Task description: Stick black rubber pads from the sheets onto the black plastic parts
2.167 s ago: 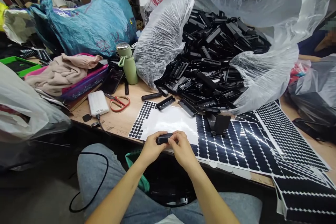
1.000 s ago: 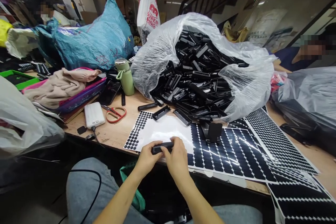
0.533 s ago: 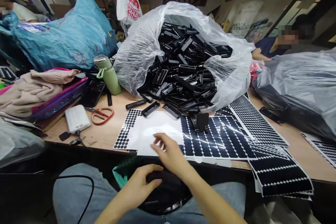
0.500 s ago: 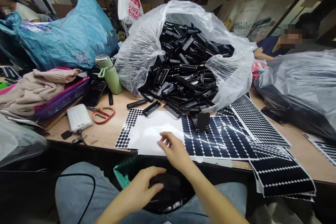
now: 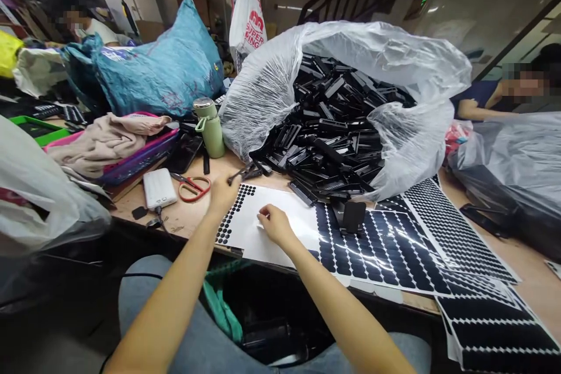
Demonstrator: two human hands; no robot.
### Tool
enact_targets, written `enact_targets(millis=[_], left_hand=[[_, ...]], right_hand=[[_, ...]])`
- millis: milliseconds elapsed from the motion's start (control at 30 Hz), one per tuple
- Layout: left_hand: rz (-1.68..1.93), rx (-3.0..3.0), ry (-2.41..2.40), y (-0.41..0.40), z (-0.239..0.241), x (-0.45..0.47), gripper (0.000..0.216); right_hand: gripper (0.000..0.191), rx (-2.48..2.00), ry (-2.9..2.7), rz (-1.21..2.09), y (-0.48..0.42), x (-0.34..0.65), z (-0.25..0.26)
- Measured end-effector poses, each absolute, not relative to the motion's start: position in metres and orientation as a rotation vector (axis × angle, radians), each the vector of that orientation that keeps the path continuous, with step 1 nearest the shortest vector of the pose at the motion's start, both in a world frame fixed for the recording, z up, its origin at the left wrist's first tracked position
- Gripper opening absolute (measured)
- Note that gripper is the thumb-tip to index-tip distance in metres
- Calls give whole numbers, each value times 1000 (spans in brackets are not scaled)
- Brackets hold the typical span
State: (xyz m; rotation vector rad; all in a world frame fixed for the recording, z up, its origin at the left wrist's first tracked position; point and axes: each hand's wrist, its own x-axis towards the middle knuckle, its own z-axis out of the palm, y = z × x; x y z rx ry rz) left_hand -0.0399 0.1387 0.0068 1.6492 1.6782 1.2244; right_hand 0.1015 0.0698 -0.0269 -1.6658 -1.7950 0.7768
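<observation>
My left hand (image 5: 223, 193) is at the left end of a sheet of small black round stickers (image 5: 228, 225). Its fingers are closed, somewhat blurred, around the end of a dark piece that looks like a black plastic part (image 5: 237, 176). Over the bare white backing paper (image 5: 276, 251) is my right hand (image 5: 274, 225), thumb and fingertips pinched together; anything between them is too small to make out. To its right lie sheets of larger black stickers (image 5: 377, 251). Behind, many black plastic parts (image 5: 333, 128) spill from a clear plastic bag (image 5: 258, 99).
Red-handled scissors (image 5: 194, 189), a white power bank (image 5: 159, 189) with a cable and a green bottle (image 5: 211, 131) stand left. A black stand (image 5: 353, 217) rests on the stickers. More black parts lie in my lap (image 5: 272, 339). One person (image 5: 482, 102) sits at right, another at far left.
My left hand has risen from my lap to the table's left side, at the black parts. A part that lay on the paper's back edge is gone from there. The view has shifted left.
</observation>
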Motion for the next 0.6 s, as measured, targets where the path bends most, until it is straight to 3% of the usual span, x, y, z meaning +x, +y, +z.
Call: enact_targets(millis=[200, 467, 600], left_hand=[[1482, 838, 1421, 84, 16, -115, 18], [1144, 581, 1280, 45, 15, -111, 15], [1023, 610, 1201, 36, 12, -88, 17]], right_hand=[[11, -1764, -1842, 770, 106, 42, -37], [13, -1774, -1777, 814, 94, 59, -17], [15, -1492, -1673, 888, 58, 88, 6]])
